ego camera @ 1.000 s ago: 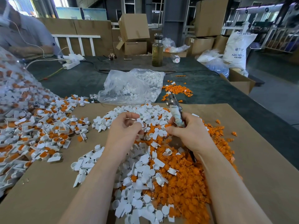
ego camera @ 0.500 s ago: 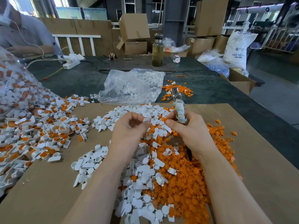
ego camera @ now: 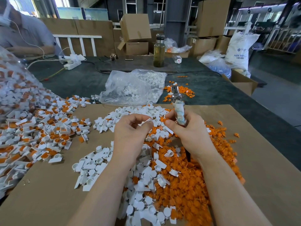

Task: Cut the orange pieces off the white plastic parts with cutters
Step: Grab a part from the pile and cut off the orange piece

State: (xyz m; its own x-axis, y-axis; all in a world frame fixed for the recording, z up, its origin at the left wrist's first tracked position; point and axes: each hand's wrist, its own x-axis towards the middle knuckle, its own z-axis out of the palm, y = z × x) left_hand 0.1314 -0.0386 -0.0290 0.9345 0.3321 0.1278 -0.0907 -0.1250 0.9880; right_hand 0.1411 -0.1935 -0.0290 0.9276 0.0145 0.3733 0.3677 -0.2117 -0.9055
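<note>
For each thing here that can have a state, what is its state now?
left hand: pinches a white part
right hand: grips the cutters, tip up
clear plastic bag: open, lying flat
glass bottle: upright, capped
cardboard box: tilted, flap open

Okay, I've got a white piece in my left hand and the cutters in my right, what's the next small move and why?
Probably drop the white piece onto the white pile. The left hand pinches it at the fingertips, no orange shows on it, and the cutters in the right hand point up and away, clear of it. Whether it is fully trimmed is hard to tell.
</note>
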